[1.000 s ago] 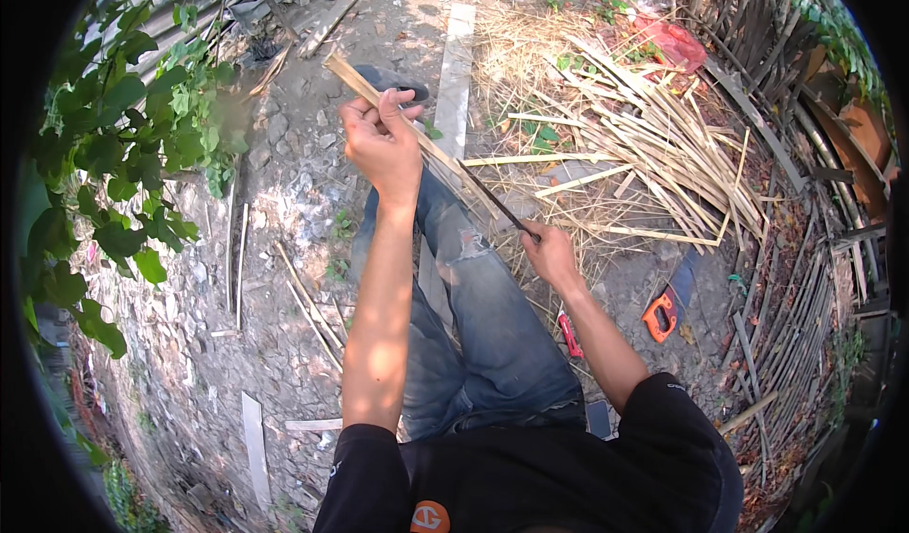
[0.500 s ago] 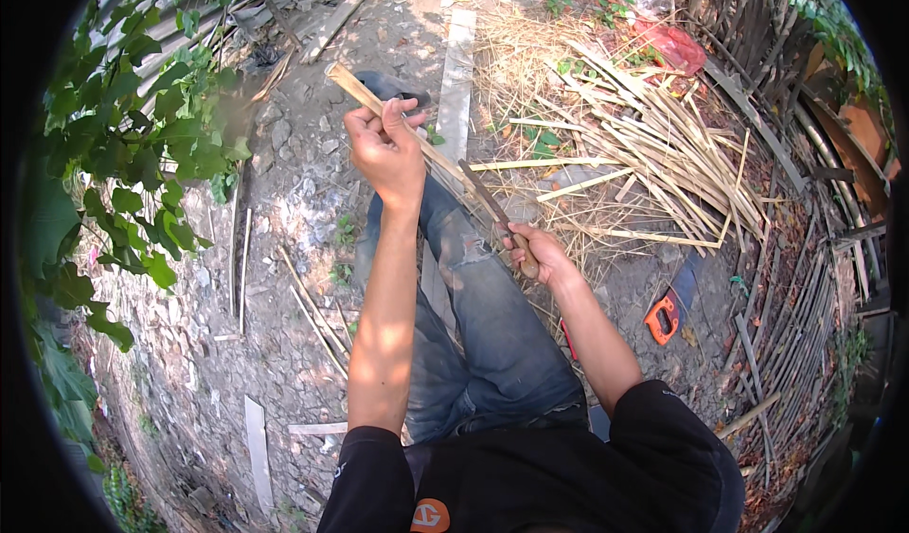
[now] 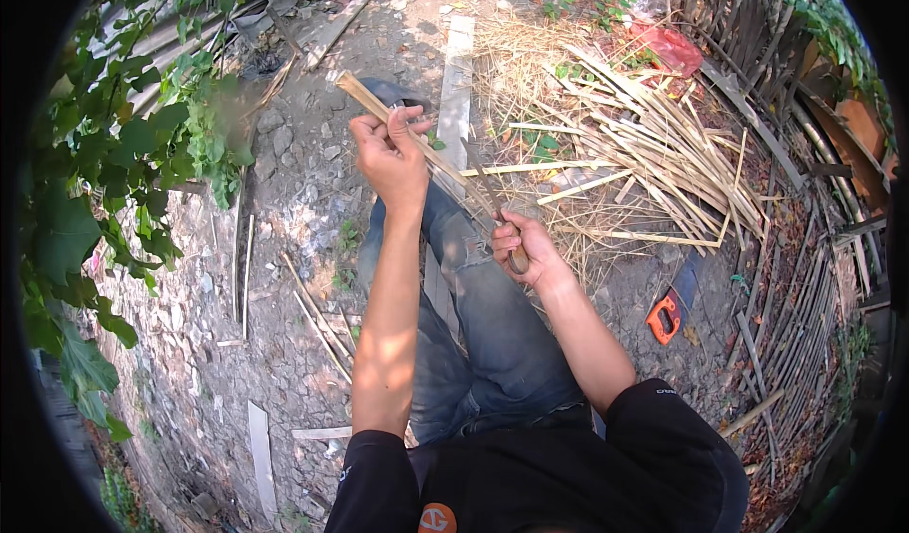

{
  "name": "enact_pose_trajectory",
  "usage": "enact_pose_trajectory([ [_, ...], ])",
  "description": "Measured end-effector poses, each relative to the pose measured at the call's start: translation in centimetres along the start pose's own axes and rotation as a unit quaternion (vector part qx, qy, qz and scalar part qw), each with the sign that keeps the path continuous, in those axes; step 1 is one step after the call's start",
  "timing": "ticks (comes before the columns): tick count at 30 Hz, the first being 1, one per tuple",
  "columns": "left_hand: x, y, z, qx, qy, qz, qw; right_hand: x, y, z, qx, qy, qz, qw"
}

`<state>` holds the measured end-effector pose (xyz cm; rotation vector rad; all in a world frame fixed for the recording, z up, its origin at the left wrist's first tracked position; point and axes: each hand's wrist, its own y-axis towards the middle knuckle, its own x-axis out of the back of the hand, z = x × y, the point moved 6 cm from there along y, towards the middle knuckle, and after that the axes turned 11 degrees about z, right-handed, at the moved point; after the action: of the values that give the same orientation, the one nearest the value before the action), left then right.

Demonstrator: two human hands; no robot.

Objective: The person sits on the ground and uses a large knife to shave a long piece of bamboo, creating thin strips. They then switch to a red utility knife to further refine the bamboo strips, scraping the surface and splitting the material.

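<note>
My left hand (image 3: 392, 162) is closed around a pale split bamboo strip (image 3: 363, 95), which slants from the upper left down toward my right hand. Wrapped round a wooden handle, my right hand (image 3: 530, 249) holds a knife (image 3: 486, 175) with a long, narrow, dark blade. The blade points up and away, close beside the strip's lower part; whether the two touch I cannot tell. Both hands are above my legs in worn blue jeans (image 3: 507, 329). The strip's lower end is hard to make out near the right hand.
A heap of split strips (image 3: 653, 154) lies on straw-like shavings at the right. Nearer me rests a handsaw (image 3: 668, 313) with an orange handle. A flat board (image 3: 457, 69) lies ahead, leafy branches (image 3: 133, 173) hang at the left, and a red plastic bag (image 3: 670, 48) sits behind the heap.
My right hand has shifted slightly left, and the knife blade now points more steeply away from me. The left hand keeps its hold on the bamboo strip, with little movement.
</note>
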<state>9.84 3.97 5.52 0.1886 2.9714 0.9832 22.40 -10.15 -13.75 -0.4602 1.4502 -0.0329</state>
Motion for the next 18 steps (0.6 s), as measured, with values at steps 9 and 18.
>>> enact_pose_trajectory([
  [9,3.7,0.4,2.4,0.052,-0.059,0.04,0.996,3.3,-4.3,4.8,0.245,-0.35,-0.176,0.887],
  [18,2.3,-0.4,1.1,0.058,-0.105,0.159,0.98,-0.2,1.5,4.6,0.291,-0.591,-0.119,0.743],
])
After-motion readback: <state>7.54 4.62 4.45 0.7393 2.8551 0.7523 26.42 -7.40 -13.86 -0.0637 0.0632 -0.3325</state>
